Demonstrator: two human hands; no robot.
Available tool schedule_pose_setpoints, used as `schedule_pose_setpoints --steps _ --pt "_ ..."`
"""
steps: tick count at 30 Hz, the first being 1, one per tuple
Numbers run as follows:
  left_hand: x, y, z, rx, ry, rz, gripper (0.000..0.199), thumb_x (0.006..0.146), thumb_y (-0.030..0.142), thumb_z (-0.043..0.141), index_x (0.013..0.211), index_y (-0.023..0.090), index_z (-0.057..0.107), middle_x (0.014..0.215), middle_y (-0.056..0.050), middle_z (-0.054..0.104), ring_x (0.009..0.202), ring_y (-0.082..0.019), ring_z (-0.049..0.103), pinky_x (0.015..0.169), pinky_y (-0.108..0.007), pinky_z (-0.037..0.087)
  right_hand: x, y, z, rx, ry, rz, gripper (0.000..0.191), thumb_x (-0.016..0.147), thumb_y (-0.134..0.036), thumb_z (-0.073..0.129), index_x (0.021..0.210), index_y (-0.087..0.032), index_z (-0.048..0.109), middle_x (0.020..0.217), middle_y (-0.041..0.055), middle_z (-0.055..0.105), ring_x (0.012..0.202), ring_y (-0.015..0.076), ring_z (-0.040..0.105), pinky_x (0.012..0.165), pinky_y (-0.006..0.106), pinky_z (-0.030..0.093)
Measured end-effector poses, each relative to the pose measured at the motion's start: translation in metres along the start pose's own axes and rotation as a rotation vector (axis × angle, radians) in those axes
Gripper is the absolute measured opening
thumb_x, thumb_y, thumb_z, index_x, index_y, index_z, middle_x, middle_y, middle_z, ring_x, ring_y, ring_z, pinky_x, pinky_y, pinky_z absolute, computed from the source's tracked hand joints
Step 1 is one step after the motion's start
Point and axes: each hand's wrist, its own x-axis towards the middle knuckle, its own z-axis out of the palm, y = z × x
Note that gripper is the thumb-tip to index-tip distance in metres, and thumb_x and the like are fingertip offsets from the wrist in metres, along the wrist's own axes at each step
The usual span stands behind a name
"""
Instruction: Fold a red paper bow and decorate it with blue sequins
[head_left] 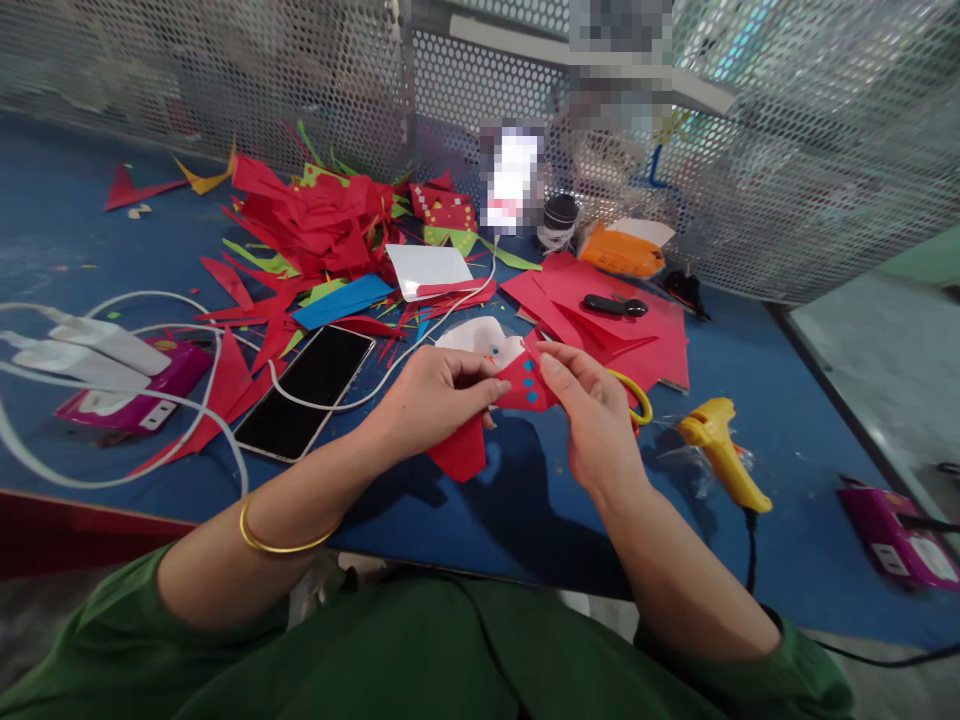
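Observation:
Between my two hands is a red paper piece (516, 392) with a row of blue diamond shapes on it. My left hand (442, 392) pinches its left side, thumb on top. On the right edge, my right hand (583, 400) grips it between thumb and fingers. Another red paper strip (459, 452) shows below my left hand; whether it joins the piece I cannot tell. Just behind the hands lies a white sheet (480, 335) with small coloured bits on it. Yellow-handled scissors (639, 396) are partly hidden behind my right hand.
Red and green paper scraps (315, 220) are heaped at the back left. A dark phone (307, 390) and a purple power strip (150, 385) with white cables lie left. Red sheets (592, 310) are behind. A yellow glue gun (724, 455) and another purple power strip (896, 535) lie right.

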Motion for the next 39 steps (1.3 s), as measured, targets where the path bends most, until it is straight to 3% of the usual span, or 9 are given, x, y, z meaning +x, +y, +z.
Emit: schedule_pose_setpoints --steps 5,10,13,17,24,28,32,35,39 --pt "0.000 0.001 0.000 0.006 -0.037 -0.012 0.020 0.084 0.026 0.065 0.068 0.016 0.069 0.056 0.001 0.068 0.051 -0.010 0.062 0.053 -0.019 0.045 0.003 -0.003 -0.007 -0.204 0.018 -0.078 0.037 0.079 -0.052 0.072 0.102 -0.024 0.066 0.076 -0.0015 0.064 0.074 0.0160 0.059 0.070 0.033 0.048" --pt "-0.001 0.002 -0.003 0.021 -0.023 -0.008 0.019 0.085 0.028 0.065 0.071 0.015 0.070 0.058 0.000 0.068 0.053 -0.011 0.063 0.053 -0.020 0.045 0.005 -0.014 -0.025 -0.588 0.113 -0.518 0.035 0.091 -0.047 0.062 0.121 -0.028 0.064 0.114 0.0067 0.068 0.107 0.0237 0.062 0.094 0.043 0.048" --pt "-0.002 -0.002 -0.003 0.092 -0.093 0.058 0.019 0.085 0.028 0.063 0.075 0.015 0.072 0.059 -0.001 0.068 0.053 -0.012 0.062 0.052 -0.020 0.045 0.005 -0.021 -0.028 -0.742 -0.062 -0.747 0.029 0.092 -0.036 0.063 0.121 -0.030 0.065 0.122 0.0048 0.069 0.120 0.0244 0.060 0.104 0.044 0.043" --pt "-0.003 -0.007 -0.002 0.208 -0.116 0.188 0.020 0.086 0.028 0.061 0.078 0.015 0.074 0.060 -0.001 0.069 0.056 -0.013 0.063 0.054 -0.021 0.045 0.004 -0.024 -0.026 -0.881 -0.283 -0.862 0.012 0.092 -0.030 0.065 0.104 -0.028 0.069 0.100 0.0013 0.076 0.110 0.0221 0.066 0.102 0.043 0.043" --pt "-0.008 0.004 -0.006 0.250 -0.018 0.348 0.014 0.084 0.025 0.067 0.086 0.017 0.078 0.070 -0.001 0.075 0.063 -0.014 0.066 0.058 -0.023 0.048 -0.002 -0.034 -0.031 -0.815 -0.395 -0.778 0.011 0.090 -0.028 0.067 0.081 -0.023 0.064 0.086 0.0016 0.072 0.102 0.0220 0.067 0.095 0.042 0.047" --pt "-0.008 0.007 -0.013 0.166 0.429 0.471 0.015 0.089 0.029 0.065 0.091 0.022 0.077 0.096 -0.003 0.079 0.091 -0.018 0.071 0.083 -0.030 0.055 -0.003 -0.043 -0.039 -0.659 -0.334 -0.618 0.013 0.090 -0.026 0.064 0.077 -0.023 0.063 0.086 0.0019 0.070 0.100 0.0218 0.068 0.089 0.038 0.051" --pt "-0.006 0.005 -0.020 -0.030 0.738 0.473 0.024 0.092 0.038 0.063 0.074 0.025 0.073 0.080 -0.001 0.076 0.080 -0.016 0.070 0.076 -0.029 0.056 -0.004 -0.048 -0.054 -0.564 -0.198 -0.552 0.013 0.088 -0.026 0.065 0.075 -0.023 0.064 0.084 0.0007 0.071 0.099 0.0210 0.070 0.086 0.035 0.053" --pt "-0.007 0.003 -0.017 -0.045 0.651 0.413 0.026 0.092 0.035 0.063 0.071 0.023 0.073 0.079 -0.002 0.075 0.077 -0.014 0.067 0.072 -0.026 0.053 -0.006 -0.046 -0.064 -0.575 -0.105 -0.536 0.012 0.088 -0.027 0.064 0.077 -0.024 0.066 0.087 0.0008 0.073 0.100 0.0210 0.070 0.087 0.035 0.053" --pt "-0.011 -0.002 -0.004 0.005 0.360 0.271 0.027 0.082 0.036 0.073 0.102 0.017 0.076 0.090 -0.006 0.077 0.078 -0.016 0.068 0.068 -0.026 0.055 -0.012 -0.036 -0.072 -0.566 -0.033 -0.540 0.011 0.088 -0.027 0.064 0.078 -0.024 0.067 0.090 0.0010 0.073 0.100 0.0208 0.069 0.089 0.036 0.052"
